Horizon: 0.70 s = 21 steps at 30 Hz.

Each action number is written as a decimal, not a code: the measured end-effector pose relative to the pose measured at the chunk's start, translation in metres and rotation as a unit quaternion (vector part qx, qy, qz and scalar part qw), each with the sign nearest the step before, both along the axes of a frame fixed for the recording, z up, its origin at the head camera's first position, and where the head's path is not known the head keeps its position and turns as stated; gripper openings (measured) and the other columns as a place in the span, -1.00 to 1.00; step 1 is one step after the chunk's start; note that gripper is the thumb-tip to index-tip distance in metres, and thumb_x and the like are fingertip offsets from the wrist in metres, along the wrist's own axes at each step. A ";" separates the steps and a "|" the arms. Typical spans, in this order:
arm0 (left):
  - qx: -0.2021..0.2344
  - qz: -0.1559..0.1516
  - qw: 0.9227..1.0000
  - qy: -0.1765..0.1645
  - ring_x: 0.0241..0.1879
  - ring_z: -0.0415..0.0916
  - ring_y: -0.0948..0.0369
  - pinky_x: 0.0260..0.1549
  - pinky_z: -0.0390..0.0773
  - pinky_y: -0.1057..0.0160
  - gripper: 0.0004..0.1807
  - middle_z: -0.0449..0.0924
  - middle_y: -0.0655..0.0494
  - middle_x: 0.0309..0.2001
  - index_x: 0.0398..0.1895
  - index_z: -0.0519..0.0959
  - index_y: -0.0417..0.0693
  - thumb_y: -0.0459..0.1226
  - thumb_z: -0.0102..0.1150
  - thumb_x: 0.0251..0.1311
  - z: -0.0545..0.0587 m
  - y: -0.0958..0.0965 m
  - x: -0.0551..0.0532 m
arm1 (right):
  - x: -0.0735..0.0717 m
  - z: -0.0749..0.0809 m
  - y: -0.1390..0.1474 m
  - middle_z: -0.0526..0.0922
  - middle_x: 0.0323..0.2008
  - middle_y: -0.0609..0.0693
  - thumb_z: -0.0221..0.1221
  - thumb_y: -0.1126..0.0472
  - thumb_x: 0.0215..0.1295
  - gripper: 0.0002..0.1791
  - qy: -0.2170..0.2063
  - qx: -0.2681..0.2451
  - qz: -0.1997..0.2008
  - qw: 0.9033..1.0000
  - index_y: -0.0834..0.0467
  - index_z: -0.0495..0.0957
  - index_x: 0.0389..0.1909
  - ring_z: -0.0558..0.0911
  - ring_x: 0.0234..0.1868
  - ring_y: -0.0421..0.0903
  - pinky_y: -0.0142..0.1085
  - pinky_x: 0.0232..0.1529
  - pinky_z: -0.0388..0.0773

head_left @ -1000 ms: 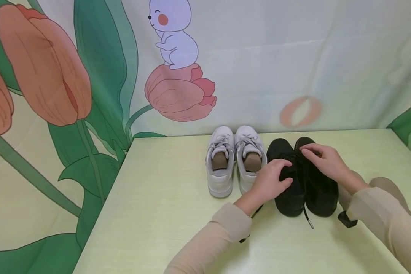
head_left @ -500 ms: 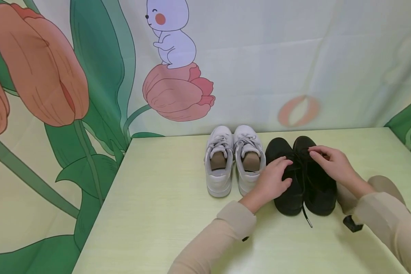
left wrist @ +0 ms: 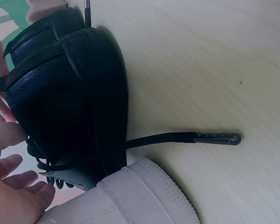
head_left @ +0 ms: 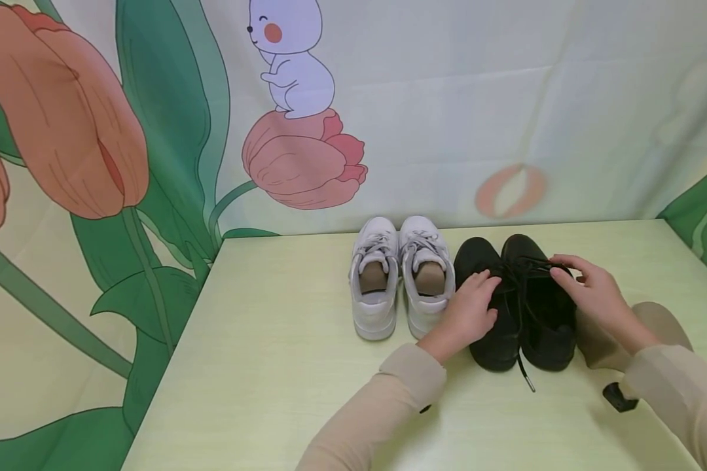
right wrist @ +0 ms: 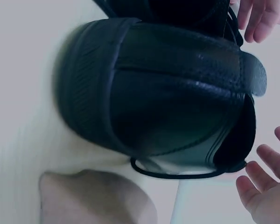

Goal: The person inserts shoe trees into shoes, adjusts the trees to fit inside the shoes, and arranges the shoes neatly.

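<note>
A pair of black lace-up shoes, the left one (head_left: 495,340) and the right one (head_left: 548,340), stands on the table with toes toward the wall. My right hand (head_left: 592,291) pinches a black shoelace (head_left: 536,263) between thumb and index finger, drawn out to the right of the right shoe's lacing. My left hand (head_left: 468,307) lies over the left side of the left black shoe. Its fingertips are beside the lacing, thumb and fingers apart, as the left wrist view also shows. A lace end with a metal tip (left wrist: 217,138) lies on the table.
White sneakers (head_left: 374,317) stand close on the left of the black pair, near my left wrist. Tan rounded objects (head_left: 662,320) lie on the right, partly behind my right forearm. A printed cloth wall (head_left: 448,131) rises at the table's (head_left: 283,340) back edge.
My right hand has moved right and slightly toward me, drawing the shoelace out from the right black shoe. My left hand has shifted slightly, staying over the left black shoe.
</note>
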<state>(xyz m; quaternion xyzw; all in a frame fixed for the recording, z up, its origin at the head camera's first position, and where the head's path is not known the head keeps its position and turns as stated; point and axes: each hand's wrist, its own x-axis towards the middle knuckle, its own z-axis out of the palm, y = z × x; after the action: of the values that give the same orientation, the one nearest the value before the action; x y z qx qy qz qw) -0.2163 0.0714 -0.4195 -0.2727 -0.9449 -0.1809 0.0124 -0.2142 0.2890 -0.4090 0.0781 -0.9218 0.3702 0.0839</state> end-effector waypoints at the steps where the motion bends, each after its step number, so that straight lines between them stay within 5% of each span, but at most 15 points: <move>1: -0.004 0.000 1.000 0.005 0.27 0.16 0.19 0.20 0.19 0.33 -0.46 0.21 0.08 0.27 0.20 0.27 0.04 -0.21 0.09 0.11 -0.001 0.000 0.000 | 0.001 -0.001 0.001 0.38 0.09 0.29 -0.07 0.04 0.30 -0.55 0.003 -0.001 0.000 1.000 0.27 0.36 0.08 0.37 0.01 0.07 -0.24 -0.07 0.30; 3: -0.012 0.001 1.000 0.015 0.26 0.17 0.19 0.19 0.20 0.34 -0.46 0.21 0.07 0.27 0.20 0.27 0.04 -0.20 0.09 0.11 -0.003 0.001 -0.001 | 0.002 -0.003 0.005 0.35 0.11 0.33 -0.06 0.06 0.30 -0.54 0.006 -0.001 0.003 1.000 0.30 0.34 0.08 0.30 0.07 0.22 -0.01 -0.04 0.26; 6: -0.016 0.007 1.000 0.023 0.25 0.18 0.20 0.18 0.21 0.33 -0.46 0.19 0.06 0.27 0.20 0.27 0.05 -0.20 0.10 0.10 -0.005 0.002 -0.002 | 0.004 -0.008 0.014 0.29 0.13 0.39 -0.05 0.08 0.30 -0.52 -0.003 0.009 0.013 1.000 0.33 0.29 0.11 0.42 0.01 0.17 0.15 -0.05 0.23; 10: -0.015 0.017 1.000 0.016 0.25 0.18 0.20 0.18 0.22 0.33 -0.44 0.16 0.08 0.29 0.21 0.25 0.06 -0.20 0.10 0.10 -0.008 0.004 -0.002 | 0.006 -0.018 0.024 0.22 0.15 0.45 -0.03 0.10 0.29 -0.48 -0.012 0.007 0.026 1.000 0.37 0.23 0.14 0.37 0.08 0.25 0.22 0.01 0.15; 12: -0.015 0.020 1.000 0.012 0.25 0.18 0.20 0.17 0.22 0.32 -0.44 0.15 0.08 0.30 0.22 0.23 0.07 -0.20 0.10 0.11 -0.009 0.005 -0.003 | 0.007 -0.023 0.027 0.21 0.14 0.47 -0.02 0.12 0.28 -0.46 -0.007 0.001 0.031 0.999 0.41 0.21 0.14 0.15 0.16 0.41 0.24 0.05 0.06; 21: -0.011 0.028 1.000 0.002 0.26 0.17 0.18 0.18 0.22 0.32 -0.35 0.13 0.08 0.31 0.29 0.13 0.04 -0.20 0.09 0.11 -0.007 0.008 -0.004 | 0.015 -0.035 0.039 0.05 0.18 0.55 0.02 0.16 0.25 -0.38 -0.003 0.006 0.049 0.999 0.48 0.10 0.18 0.00 0.23 0.44 0.28 0.11 -0.09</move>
<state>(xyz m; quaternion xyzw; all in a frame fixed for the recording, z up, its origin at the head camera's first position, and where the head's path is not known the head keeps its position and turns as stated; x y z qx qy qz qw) -0.2202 0.0798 -0.4270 -0.2470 -0.9539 -0.1699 0.0159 -0.1990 0.3279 -0.4442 0.1223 -0.9193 0.3689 0.0628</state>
